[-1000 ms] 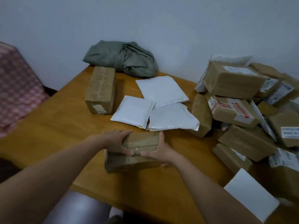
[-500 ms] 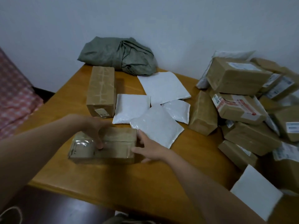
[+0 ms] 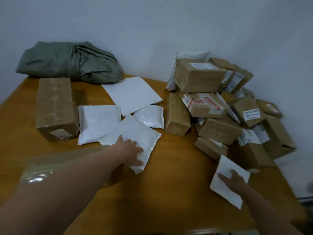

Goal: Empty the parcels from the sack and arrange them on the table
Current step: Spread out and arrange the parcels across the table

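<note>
Bare left hand (image 3: 133, 150), bare right hand (image 3: 234, 181), forearms (image 3: 76, 180) apparently bare too.

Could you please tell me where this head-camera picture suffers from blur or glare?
Head view: dim, flat light overall; the left forearm and the clear-taped brown parcel under it are smeared by motion blur, with a bright glare spot on the tape; the small glossy white bubble mailer shows a faint sheen; the heap of brown cardboard boxes softens toward the right edge.

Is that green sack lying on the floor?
No, the sack lies crumpled on the table, at its far left corner.
</note>
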